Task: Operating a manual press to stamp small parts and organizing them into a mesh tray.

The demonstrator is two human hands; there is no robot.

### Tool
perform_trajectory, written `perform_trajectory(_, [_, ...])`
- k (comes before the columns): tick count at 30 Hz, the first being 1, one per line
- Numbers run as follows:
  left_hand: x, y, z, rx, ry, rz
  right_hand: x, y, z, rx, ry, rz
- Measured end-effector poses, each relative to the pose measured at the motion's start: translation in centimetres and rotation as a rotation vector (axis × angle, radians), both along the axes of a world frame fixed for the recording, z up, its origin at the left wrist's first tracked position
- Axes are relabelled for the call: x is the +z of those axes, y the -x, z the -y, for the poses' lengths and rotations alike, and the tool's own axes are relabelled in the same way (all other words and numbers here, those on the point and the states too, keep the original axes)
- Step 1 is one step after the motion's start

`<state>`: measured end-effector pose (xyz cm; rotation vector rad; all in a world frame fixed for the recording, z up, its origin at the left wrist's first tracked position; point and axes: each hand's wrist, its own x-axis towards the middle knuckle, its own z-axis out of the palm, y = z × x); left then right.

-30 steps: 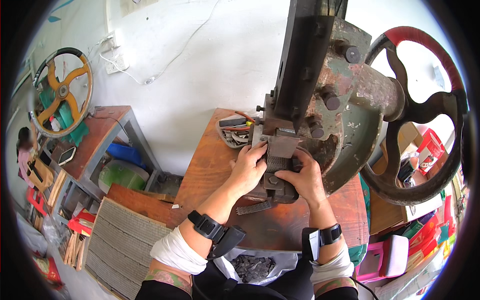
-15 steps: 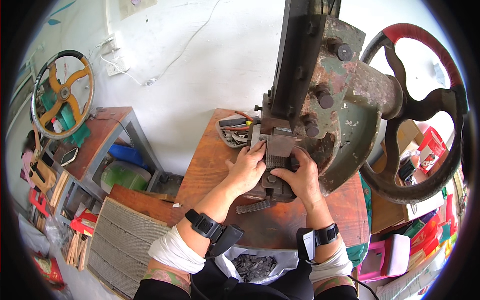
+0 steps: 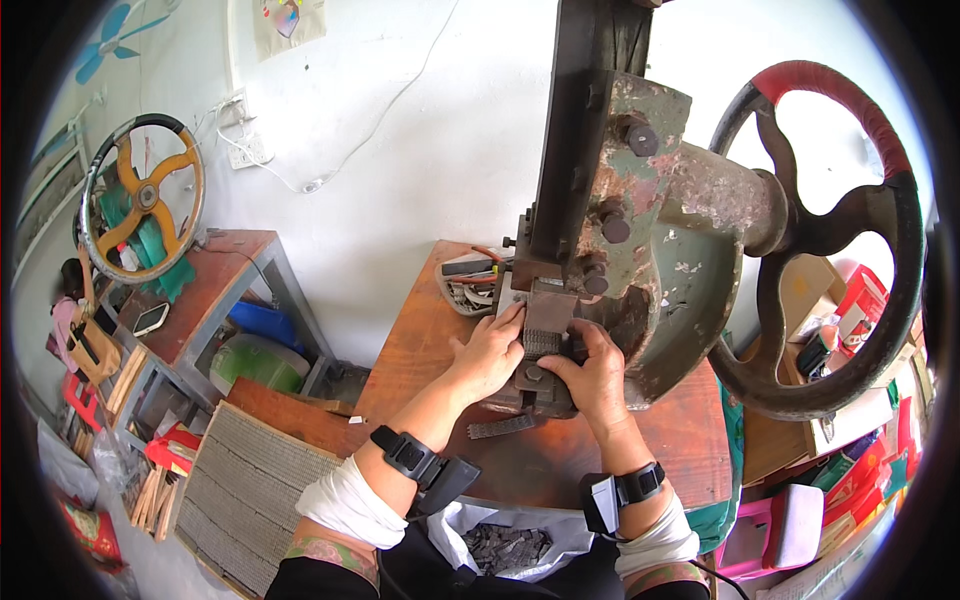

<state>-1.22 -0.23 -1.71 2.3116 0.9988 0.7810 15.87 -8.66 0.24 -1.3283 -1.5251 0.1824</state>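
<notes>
A heavy old hand press (image 3: 622, 165) with chipped green paint stands on the wooden table, and both hands are at its base. Under its dark rectangular ram (image 3: 551, 302) sits a stack of finely ridged dark strips (image 3: 541, 343). My left hand (image 3: 490, 354) presses its closed fingertips against the stack's left side. My right hand (image 3: 592, 377) curls at the other side, thumb and forefinger on the stack's right edge. Fingers and ram hide part of the stack. A loose ridged strip (image 3: 501, 427) lies on the table in front of the base.
The press's large handwheel (image 3: 905, 250) rises at the right. A tray of tools (image 3: 468, 290) sits behind my left hand. Below the table edge is a white bag (image 3: 570, 533) of dark pieces. A ridged grey panel (image 3: 250, 490) and a second handwheel (image 3: 148, 197) are at the left.
The view has tilted up and shifted, so the press appears lower and further left. Both hands stay at the ridged stack; the fingers have barely moved.
</notes>
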Motion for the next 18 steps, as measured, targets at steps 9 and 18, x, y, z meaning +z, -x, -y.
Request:
perform_trajectory(9, [0.1,-0.1,0.0,-0.030,-0.030,0.045,3.7,-0.5,2.4,0.062,0.126,0.126])
perform_trajectory(18, [2.2,-0.2,1.9,0.093,-0.017,-0.082,34.9,-20.8,13.7,-0.854,-0.297,0.681])
